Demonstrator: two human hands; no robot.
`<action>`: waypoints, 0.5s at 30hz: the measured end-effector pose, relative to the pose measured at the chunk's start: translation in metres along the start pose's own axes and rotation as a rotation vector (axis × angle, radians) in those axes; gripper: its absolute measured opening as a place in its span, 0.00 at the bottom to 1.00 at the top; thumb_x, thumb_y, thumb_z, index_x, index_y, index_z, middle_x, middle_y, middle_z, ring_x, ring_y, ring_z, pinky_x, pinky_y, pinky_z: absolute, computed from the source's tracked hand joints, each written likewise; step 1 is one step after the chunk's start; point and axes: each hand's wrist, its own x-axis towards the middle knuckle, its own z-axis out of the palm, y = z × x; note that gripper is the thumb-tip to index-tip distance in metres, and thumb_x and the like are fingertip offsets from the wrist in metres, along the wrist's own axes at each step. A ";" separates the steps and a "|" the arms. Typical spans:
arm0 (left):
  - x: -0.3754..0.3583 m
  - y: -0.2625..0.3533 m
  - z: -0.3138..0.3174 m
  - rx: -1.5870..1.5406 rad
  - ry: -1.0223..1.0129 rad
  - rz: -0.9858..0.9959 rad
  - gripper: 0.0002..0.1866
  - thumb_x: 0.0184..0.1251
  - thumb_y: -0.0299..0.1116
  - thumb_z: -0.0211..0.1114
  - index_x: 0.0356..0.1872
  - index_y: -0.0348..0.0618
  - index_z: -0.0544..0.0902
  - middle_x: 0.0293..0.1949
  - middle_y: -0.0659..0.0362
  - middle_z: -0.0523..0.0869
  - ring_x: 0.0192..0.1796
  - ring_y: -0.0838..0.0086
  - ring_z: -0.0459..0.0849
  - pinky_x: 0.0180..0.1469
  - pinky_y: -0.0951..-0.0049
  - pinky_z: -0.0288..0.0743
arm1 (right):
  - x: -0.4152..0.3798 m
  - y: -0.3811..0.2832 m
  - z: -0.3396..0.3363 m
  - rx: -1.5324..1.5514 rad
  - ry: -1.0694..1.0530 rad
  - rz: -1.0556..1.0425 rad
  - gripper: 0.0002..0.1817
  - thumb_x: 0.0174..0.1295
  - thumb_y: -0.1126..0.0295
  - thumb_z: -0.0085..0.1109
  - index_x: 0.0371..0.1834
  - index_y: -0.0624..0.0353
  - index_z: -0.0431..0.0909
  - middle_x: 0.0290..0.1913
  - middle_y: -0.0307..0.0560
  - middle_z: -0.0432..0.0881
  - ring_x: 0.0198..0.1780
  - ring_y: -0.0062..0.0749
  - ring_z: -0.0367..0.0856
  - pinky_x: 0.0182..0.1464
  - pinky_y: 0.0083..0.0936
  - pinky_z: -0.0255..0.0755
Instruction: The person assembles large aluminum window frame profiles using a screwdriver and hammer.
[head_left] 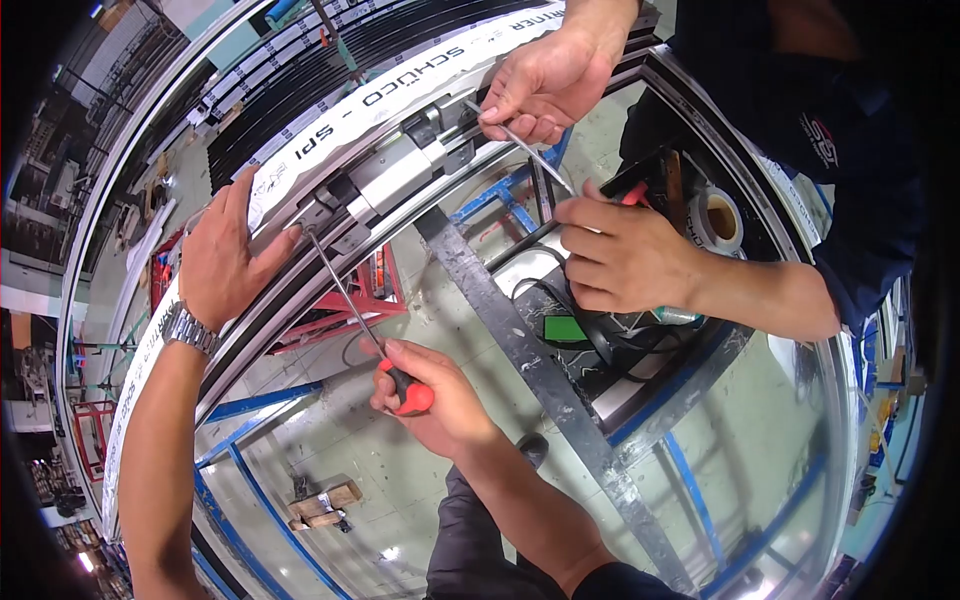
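My right hand [440, 400] is closed around the red and black handle of a screwdriver [348, 290]. Its long shaft slants up and left, and the tip meets the dark end bracket of a silver hinge [400, 178] on a metal frame profile [275, 290]. My left hand [222, 255], with a metal watch at the wrist, lies over the profile with fingers stretched along its film-covered side. The left thumb rests close beside the screwdriver tip. Whether it touches the shaft is hard to tell.
A co-worker's two hands [640, 255] hold another slim metal tool [535, 152] at the hinge's other end. Below stands a dark steel beam [520, 340] with a black tray holding a tape roll [718, 220]. Blue stands [270, 500] and wood blocks [325, 505] are lower.
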 end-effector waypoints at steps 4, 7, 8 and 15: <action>0.000 0.001 0.000 -0.003 0.014 0.009 0.40 0.66 0.53 0.67 0.72 0.39 0.67 0.49 0.44 0.84 0.50 0.50 0.85 0.50 0.55 0.79 | 0.005 0.012 0.006 -1.089 0.249 -0.690 0.16 0.70 0.64 0.64 0.54 0.62 0.84 0.29 0.39 0.82 0.32 0.28 0.79 0.45 0.27 0.66; 0.000 0.000 0.001 -0.004 0.002 0.001 0.40 0.66 0.53 0.67 0.72 0.39 0.67 0.49 0.44 0.84 0.51 0.50 0.85 0.51 0.55 0.79 | -0.002 0.014 0.014 -1.619 0.361 -0.937 0.16 0.65 0.64 0.67 0.53 0.59 0.84 0.30 0.40 0.82 0.34 0.34 0.81 0.49 0.31 0.64; 0.000 0.001 -0.001 -0.007 -0.008 -0.008 0.40 0.66 0.53 0.67 0.72 0.39 0.67 0.50 0.44 0.84 0.51 0.50 0.85 0.51 0.55 0.79 | -0.006 0.013 0.015 -1.644 0.364 -0.899 0.17 0.64 0.64 0.68 0.53 0.58 0.84 0.31 0.41 0.83 0.35 0.35 0.82 0.50 0.32 0.63; 0.002 0.008 -0.010 -0.048 -0.052 -0.037 0.40 0.65 0.51 0.67 0.73 0.40 0.67 0.55 0.42 0.83 0.56 0.48 0.83 0.56 0.55 0.78 | -0.087 0.023 -0.027 -1.457 0.314 -0.532 0.09 0.66 0.65 0.66 0.37 0.58 0.80 0.23 0.48 0.79 0.28 0.47 0.81 0.34 0.40 0.69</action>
